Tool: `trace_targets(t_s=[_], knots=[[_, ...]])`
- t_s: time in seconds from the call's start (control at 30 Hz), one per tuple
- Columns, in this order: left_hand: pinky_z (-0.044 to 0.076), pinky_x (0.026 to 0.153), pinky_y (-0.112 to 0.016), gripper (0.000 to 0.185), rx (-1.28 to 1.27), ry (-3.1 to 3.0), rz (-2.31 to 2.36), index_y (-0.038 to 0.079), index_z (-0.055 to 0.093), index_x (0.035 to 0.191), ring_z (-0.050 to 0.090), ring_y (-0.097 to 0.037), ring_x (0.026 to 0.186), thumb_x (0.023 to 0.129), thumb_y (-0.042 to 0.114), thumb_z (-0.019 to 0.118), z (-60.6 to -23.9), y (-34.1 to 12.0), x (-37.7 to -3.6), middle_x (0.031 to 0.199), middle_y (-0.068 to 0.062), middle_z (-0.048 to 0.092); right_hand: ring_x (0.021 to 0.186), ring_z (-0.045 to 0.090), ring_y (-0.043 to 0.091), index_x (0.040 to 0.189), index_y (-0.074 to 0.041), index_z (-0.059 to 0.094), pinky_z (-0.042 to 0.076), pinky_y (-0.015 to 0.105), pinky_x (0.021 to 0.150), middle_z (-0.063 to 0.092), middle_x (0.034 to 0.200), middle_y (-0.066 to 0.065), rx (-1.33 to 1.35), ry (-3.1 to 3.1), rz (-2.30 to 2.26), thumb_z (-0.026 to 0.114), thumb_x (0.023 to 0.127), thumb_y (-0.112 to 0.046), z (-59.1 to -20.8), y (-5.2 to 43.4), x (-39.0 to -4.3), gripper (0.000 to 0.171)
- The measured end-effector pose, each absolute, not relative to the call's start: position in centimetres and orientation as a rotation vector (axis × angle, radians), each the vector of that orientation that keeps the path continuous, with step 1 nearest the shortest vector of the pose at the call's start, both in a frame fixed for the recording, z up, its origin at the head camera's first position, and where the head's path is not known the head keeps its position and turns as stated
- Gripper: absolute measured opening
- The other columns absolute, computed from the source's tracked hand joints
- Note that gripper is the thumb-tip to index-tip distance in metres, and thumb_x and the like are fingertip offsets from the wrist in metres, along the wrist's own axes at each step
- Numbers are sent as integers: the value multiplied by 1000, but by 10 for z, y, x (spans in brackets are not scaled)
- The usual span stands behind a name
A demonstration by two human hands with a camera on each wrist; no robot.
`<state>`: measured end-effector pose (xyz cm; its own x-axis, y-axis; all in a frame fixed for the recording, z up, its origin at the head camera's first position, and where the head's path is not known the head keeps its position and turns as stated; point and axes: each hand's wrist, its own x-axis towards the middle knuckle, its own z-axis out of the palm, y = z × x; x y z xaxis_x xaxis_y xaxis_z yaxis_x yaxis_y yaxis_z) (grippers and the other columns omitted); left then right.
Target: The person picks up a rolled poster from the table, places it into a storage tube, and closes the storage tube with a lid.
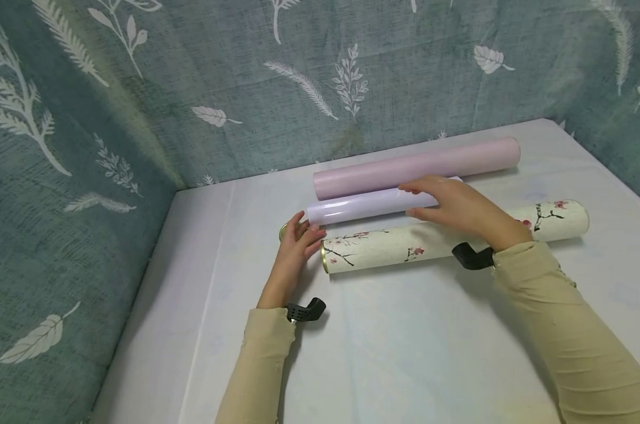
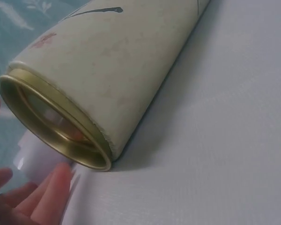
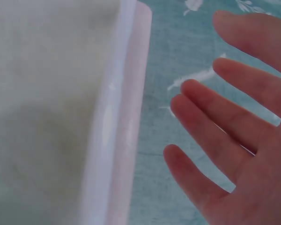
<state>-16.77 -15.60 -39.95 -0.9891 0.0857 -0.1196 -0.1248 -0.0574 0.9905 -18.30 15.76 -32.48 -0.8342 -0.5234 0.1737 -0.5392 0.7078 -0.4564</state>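
Observation:
A cream tube with a plum-blossom print (image 1: 375, 250) lies across the table, its gold-rimmed left end (image 2: 54, 126) open and hollow. Behind it is a glossy pale-lavender roll (image 1: 370, 204). My left hand (image 1: 290, 259) is at the left ends of both, fingertips right at the lavender roll's end and fingers extended. Over the cream tube and the lavender roll hovers my right hand (image 1: 455, 209), its fingers spread (image 3: 210, 136) and holding nothing. A round gold-edged piece (image 1: 283, 231) shows beside the left hand, mostly hidden behind it.
A longer pink roll (image 1: 418, 168) lies farthest back, near the table's rear edge. Green leaf-patterned fabric (image 1: 235, 88) hangs behind and at both sides. The white-covered table (image 1: 383, 347) extends toward me. Each wrist wears a black camera mount (image 1: 306, 310).

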Motion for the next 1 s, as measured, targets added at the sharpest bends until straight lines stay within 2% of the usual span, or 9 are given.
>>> trace_targets(t_s=[0.2, 0.3, 0.4, 0.63, 0.8, 1.0], knots=[[34, 98, -37, 72, -20, 1998, 2207, 11, 15, 141, 41, -28, 120, 87, 28, 59, -391, -155, -162, 138, -15, 29, 121, 37, 29, 133, -13, 41, 30, 46, 96, 42, 131, 10, 913, -2929, 641, 58, 86, -35, -309, 164, -200, 54], [34, 98, -38, 65, -18, 1990, 2215, 9, 19, 140, 41, -29, 120, 88, 24, 56, -393, -155, -164, 134, -18, 33, 126, 30, 32, 136, -12, 36, 26, 50, 98, 36, 136, 12, 904, -2963, 556, 56, 87, -36, -304, 167, -211, 58], [37, 95, -36, 55, -20, 2000, 2217, 5, 28, 135, 43, -29, 118, 90, 22, 55, -401, -156, -168, 130, -17, 39, 128, 26, 33, 138, -12, 33, 23, 51, 99, 32, 139, 13, 897, -2988, 519, 56, 87, -37, -301, 168, -221, 61], [45, 85, -27, 38, -75, 2118, 2170, 2, 49, 115, 51, -21, 106, 87, 26, 58, -415, -161, -173, 114, -10, 51, 127, 23, 38, 140, -10, 27, 23, 54, 99, 27, 140, 18, 937, -3073, 441, 56, 88, -32, -305, 163, -247, 64], [47, 81, -26, 29, -158, 2199, 2102, 2, 54, 103, 56, -18, 94, 85, 24, 61, -414, -162, -171, 103, -9, 54, 126, 25, 41, 139, -6, 27, 23, 55, 98, 28, 139, 22, 942, -3108, 369, 54, 89, -29, -312, 155, -268, 62], [48, 79, -26, 24, -168, 2205, 2145, 2, 55, 98, 57, -17, 93, 85, 20, 62, -416, -159, -174, 103, -9, 54, 126, 21, 42, 138, -1, 26, 22, 60, 96, 25, 140, 24, 867, -3163, 207, 58, 86, -27, -316, 152, -285, 67]])
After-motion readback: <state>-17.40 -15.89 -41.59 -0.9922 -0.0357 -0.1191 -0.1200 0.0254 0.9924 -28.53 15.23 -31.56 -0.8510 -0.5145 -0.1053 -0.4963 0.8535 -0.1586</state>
